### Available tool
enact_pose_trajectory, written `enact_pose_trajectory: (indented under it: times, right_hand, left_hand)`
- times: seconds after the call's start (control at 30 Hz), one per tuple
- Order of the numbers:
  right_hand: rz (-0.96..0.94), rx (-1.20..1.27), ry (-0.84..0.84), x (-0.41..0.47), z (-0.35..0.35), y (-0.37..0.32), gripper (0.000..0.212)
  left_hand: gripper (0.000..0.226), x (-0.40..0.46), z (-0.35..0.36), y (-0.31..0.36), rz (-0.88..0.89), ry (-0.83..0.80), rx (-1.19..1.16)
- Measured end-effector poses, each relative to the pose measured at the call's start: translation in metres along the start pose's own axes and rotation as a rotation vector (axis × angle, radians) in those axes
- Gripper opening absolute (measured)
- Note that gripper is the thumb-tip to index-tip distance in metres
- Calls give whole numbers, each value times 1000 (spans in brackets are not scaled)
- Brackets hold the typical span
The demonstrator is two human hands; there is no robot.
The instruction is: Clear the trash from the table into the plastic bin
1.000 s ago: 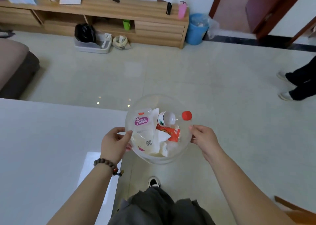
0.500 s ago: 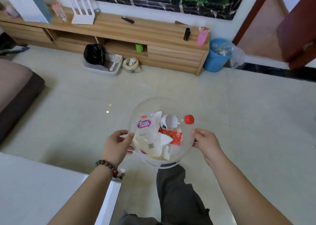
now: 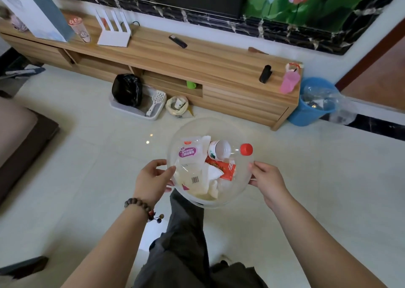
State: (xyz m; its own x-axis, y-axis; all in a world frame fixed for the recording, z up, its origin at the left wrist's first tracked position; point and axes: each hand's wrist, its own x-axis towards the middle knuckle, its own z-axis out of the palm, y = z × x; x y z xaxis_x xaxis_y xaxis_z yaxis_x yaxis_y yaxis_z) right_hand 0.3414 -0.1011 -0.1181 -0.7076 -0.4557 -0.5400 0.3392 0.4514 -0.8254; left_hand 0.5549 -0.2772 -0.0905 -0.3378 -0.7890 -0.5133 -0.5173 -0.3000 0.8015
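I carry a clear plastic bowl (image 3: 235,191) over the tiled floor, held by its rim on both sides. My left hand (image 3: 151,180) grips the left rim and my right hand (image 3: 266,179) grips the right rim. Inside lie a clear bread wrapper (image 3: 189,156) with a purple label, a plastic bottle (image 3: 220,149) with a red cap (image 3: 246,149), a red packet (image 3: 221,167) and crumpled white tissue (image 3: 213,179). A blue plastic bin (image 3: 311,110) lined with a clear bag stands on the floor at the far right, beside the wooden cabinet.
A long low wooden TV cabinet (image 3: 197,64) runs along the far wall. In front of it sit a grey tray with a black bag (image 3: 127,90) and a small bowl (image 3: 177,105). A brown sofa (image 3: 19,138) is at the left. My leg (image 3: 186,233) is below the bowl.
I have stepped away from the white table, which has dropped out of view. The cabinet and blue bin are nearer and larger. Both hands keep the same hold on the bowl.
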Motion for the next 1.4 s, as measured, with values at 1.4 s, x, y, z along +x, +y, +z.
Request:
enact_pose_trajectory:
  times: [1.4]
  right_hand:
    - [314, -333, 96, 716, 134, 187, 26]
  left_hand:
    - [47, 745, 310, -148, -229, -211, 442]
